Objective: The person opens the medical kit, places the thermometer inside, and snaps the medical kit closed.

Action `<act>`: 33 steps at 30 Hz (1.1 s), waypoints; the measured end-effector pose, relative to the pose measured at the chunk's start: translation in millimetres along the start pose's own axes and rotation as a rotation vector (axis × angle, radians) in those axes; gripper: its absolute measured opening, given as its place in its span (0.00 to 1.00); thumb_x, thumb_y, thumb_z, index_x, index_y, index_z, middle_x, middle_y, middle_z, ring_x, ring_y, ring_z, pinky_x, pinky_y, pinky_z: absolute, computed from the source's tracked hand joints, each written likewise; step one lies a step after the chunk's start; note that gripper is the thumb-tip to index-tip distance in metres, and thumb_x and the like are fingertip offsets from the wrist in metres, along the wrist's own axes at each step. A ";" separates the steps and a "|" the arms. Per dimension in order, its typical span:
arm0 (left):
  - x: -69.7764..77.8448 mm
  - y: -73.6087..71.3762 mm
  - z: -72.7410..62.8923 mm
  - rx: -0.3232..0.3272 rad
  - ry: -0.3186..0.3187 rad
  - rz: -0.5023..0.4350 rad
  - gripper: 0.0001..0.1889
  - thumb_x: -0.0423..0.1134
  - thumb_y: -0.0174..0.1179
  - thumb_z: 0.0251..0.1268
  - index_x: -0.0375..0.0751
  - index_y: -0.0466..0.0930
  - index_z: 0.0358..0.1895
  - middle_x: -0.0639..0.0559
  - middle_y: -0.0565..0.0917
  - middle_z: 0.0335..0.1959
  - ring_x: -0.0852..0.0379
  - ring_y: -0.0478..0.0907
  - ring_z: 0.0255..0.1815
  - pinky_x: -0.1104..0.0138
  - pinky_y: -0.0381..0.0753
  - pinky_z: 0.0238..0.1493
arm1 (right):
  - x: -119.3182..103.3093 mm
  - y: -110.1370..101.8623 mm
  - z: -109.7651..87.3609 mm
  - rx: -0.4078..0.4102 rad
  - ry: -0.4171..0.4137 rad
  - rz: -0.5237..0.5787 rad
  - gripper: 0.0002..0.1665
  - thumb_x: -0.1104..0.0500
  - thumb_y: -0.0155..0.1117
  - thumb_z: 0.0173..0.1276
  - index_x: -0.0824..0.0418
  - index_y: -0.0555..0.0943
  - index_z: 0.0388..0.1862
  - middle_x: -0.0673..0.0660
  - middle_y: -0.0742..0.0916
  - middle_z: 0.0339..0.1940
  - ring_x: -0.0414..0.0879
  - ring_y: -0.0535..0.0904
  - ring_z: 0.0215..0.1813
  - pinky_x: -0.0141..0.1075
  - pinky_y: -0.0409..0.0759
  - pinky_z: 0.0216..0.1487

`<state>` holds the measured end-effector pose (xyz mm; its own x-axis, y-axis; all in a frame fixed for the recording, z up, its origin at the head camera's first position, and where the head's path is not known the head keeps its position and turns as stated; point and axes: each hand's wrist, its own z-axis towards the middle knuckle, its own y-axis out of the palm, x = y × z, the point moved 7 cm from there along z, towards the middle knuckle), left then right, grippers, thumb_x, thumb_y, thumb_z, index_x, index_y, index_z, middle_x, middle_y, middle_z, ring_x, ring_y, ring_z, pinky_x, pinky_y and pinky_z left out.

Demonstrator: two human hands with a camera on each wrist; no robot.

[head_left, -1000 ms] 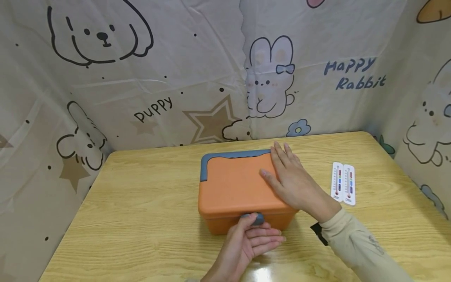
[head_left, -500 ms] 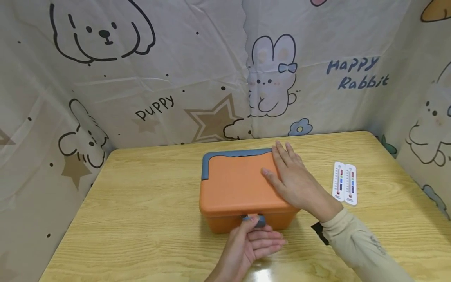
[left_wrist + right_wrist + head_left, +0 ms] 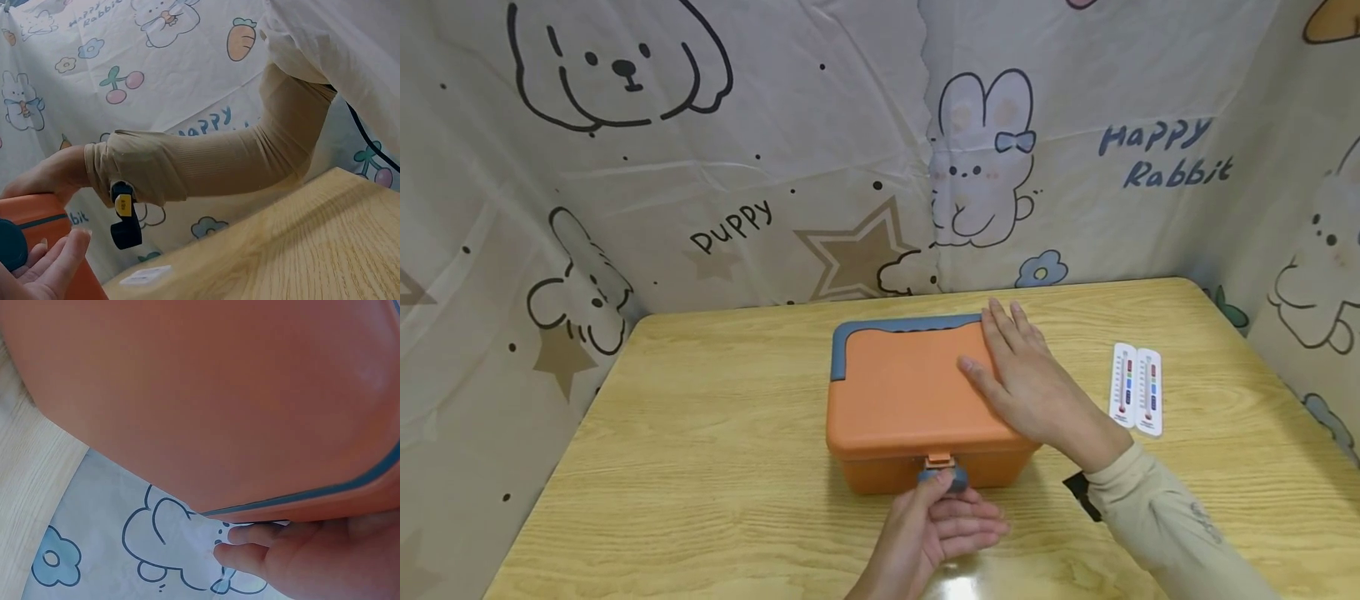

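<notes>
An orange lidded storage box point(image 3: 902, 392) with a blue carrying handle point(image 3: 838, 354) folded along its lid stands on the wooden table. My right hand point(image 3: 1026, 387) rests flat on the right part of the lid, fingers straight and pointing to the back. At the front, the thumb of my left hand point(image 3: 925, 533) presses on the blue latch point(image 3: 956, 479), which is tipped down from an orange catch point(image 3: 938, 458). The other left fingers stretch out below the latch, palm up. In the left wrist view the round latch point(image 3: 11, 245) shows beside the fingers. The lid is down.
Two white thermometer cards point(image 3: 1136, 389) lie side by side on the table point(image 3: 700, 433), right of the box. A cartoon-print curtain point(image 3: 760, 150) hangs behind and around the table. A black strap point(image 3: 1082, 496) sits at the right sleeve.
The latch has swung down under my left thumb, baring the orange catch. My right hand has stayed on the lid. The whole view has shifted slightly.
</notes>
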<state>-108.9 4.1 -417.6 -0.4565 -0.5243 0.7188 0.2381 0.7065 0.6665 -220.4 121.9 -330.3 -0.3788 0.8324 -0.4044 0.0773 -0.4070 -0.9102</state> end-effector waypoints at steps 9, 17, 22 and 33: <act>-1.0 -4.7 0.1 -0.010 0.011 0.061 0.21 0.48 0.52 0.73 0.28 0.75 0.43 0.40 0.86 0.38 0.47 0.85 0.43 0.57 0.81 0.50 | 0.4 0.2 0.9 0.000 0.000 0.011 0.45 0.38 0.35 0.78 0.71 0.44 0.76 0.65 0.46 0.79 0.60 0.33 0.78 0.59 0.41 0.74; -1.1 -10.0 4.0 -0.031 0.042 0.132 0.19 0.45 0.50 0.75 0.27 0.74 0.44 0.41 0.85 0.39 0.48 0.85 0.44 0.57 0.81 0.50 | 1.4 0.9 0.9 -0.005 0.007 0.015 0.46 0.38 0.35 0.78 0.70 0.43 0.77 0.65 0.45 0.79 0.59 0.32 0.78 0.58 0.40 0.74; -1.0 -12.5 7.5 -0.034 0.053 0.156 0.21 0.46 0.50 0.74 0.24 0.73 0.45 0.39 0.85 0.40 0.46 0.85 0.43 0.57 0.81 0.50 | 1.3 -0.4 0.8 -0.002 0.008 0.014 0.46 0.37 0.35 0.78 0.71 0.44 0.76 0.65 0.46 0.79 0.60 0.32 0.78 0.57 0.40 0.74; -2.3 -13.9 11.6 -0.072 0.066 0.134 0.21 0.44 0.49 0.75 0.22 0.69 0.50 0.44 0.85 0.41 0.51 0.85 0.44 0.58 0.80 0.52 | 1.5 -0.2 0.8 -0.003 0.008 0.021 0.46 0.38 0.36 0.78 0.71 0.44 0.76 0.65 0.46 0.79 0.60 0.33 0.78 0.57 0.40 0.74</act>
<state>-121.0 0.9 -430.8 -0.3603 -0.4595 0.8118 0.3552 0.7371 0.5749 -221.7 123.0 -330.7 -0.3699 0.8267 -0.4240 0.0884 -0.4230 -0.9018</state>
